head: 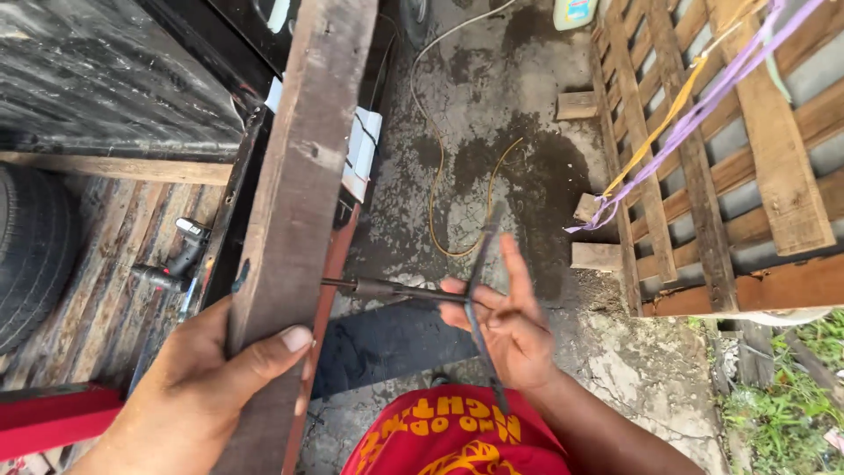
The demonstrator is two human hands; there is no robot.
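A long, weathered brown wooden plank (299,202) is gripped by the left hand (207,378), thumb pressed across its near face, fingers wrapped behind. The plank is held upright, running from the bottom of the view to the top edge, just beside the black frame of a vehicle's cargo bed (224,220). A dark metal cross-shaped wrench (422,293) is held by the right hand (505,325), fingers loosely curled on its crossing, index finger stretched upward. One arm of the wrench is pointed at the plank's right edge; its tip seems to be touching there, though the contact is hard to make out. The two hands are kept apart, one on each item. A black tyre (31,255) and a small black tool (176,259) are seen on the wooden bed floor at left. A yellow cord (435,202) is looped over the wet concrete ground (492,105). A wooden pallet (730,158) is propped at right, with purple and yellow straps (694,110) draped across it. A red shirt (448,435) is glimpsed below.
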